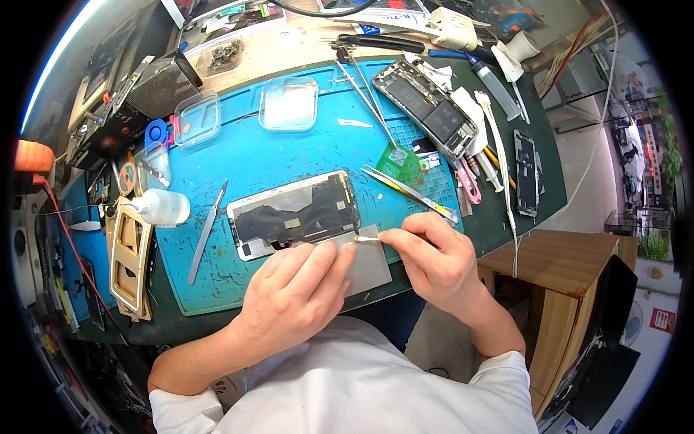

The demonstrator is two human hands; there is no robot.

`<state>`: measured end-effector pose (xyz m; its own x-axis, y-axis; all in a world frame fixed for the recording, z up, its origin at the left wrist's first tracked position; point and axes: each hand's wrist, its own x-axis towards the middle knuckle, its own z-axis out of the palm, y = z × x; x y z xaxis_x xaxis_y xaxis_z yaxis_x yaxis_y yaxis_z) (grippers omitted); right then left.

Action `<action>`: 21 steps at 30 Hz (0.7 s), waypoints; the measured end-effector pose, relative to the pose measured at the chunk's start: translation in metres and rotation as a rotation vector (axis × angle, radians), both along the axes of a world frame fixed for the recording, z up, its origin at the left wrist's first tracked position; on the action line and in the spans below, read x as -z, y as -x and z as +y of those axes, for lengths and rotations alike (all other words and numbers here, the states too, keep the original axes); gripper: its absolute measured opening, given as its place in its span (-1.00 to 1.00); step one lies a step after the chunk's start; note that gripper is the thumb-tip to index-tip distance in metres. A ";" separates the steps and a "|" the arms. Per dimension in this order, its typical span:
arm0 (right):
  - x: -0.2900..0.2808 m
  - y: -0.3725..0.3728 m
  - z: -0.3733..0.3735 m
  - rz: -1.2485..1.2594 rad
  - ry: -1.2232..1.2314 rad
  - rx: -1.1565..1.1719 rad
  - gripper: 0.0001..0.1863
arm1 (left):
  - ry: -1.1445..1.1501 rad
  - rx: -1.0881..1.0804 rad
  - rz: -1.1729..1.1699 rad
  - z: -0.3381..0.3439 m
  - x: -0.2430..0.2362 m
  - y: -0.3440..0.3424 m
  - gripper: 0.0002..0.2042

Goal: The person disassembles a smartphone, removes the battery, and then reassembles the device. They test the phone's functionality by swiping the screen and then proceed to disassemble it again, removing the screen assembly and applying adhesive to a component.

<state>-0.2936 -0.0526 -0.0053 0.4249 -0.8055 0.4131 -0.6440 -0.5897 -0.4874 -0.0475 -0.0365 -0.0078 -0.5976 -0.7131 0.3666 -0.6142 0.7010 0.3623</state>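
Observation:
A detached phone screen, its dark back side up, lies on the blue work mat, its lower right corner by a grey metal plate. My left hand is closed at the screen's near edge, its fingers bent and pressed together. Its fingertips reach the lower right corner. Between the thumb and fingers of my right hand is a thin cotton swab. The swab's tip points left and meets that same corner, just above my left fingertips. What lies beneath my left fingers is hidden.
Tweezers lie right of the screen, and a knife-like blade tool left of it. Beyond are an opened phone and a clear plastic tray. A white bottle stands at left near a gold phone frame mould.

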 end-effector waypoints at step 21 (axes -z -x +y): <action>0.002 0.000 0.000 -0.091 -0.030 0.028 -0.66 | -0.039 -0.007 -0.053 0.000 -0.004 0.003 -0.47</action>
<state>-0.2940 -0.0530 -0.0076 0.3637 -0.8292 0.4245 -0.6119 -0.5563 -0.5623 -0.0502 -0.0361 -0.0033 -0.6107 -0.7304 0.3059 -0.6381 0.6826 0.3561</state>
